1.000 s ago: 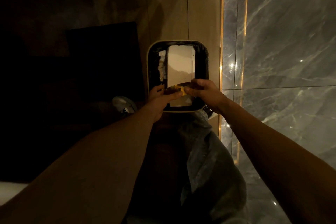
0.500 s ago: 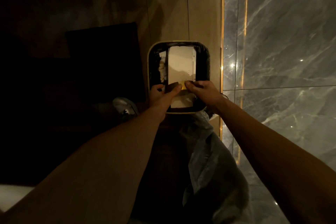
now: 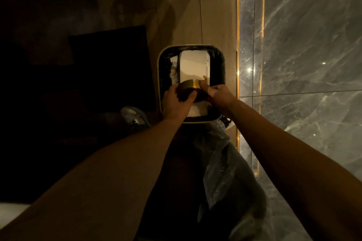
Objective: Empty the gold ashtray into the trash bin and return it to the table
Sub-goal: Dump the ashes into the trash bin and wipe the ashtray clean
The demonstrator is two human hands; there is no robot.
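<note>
Dim, plush interior here, hotel or lounge perhaps: grey marble wall [image 3: 313,45] with glowing gold strips [image 3: 238,25], beige floor tiles [image 3: 215,25].

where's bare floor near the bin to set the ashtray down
Bare tan floor lies beyond the trash bin, beside the marble wall. Left of the bin is too dark to judge. The near side is crowded by a shoe and legs.

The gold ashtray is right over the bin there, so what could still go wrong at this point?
It could slip. The gold ashtray is pinched only at its sides between the left hand and right hand, directly above the open trash bin, so a loose grip would likely drop it in with the rubbish. Ash might also spill onto the trouser leg below the bin's near rim. The dim light makes that hard to notice.
</note>
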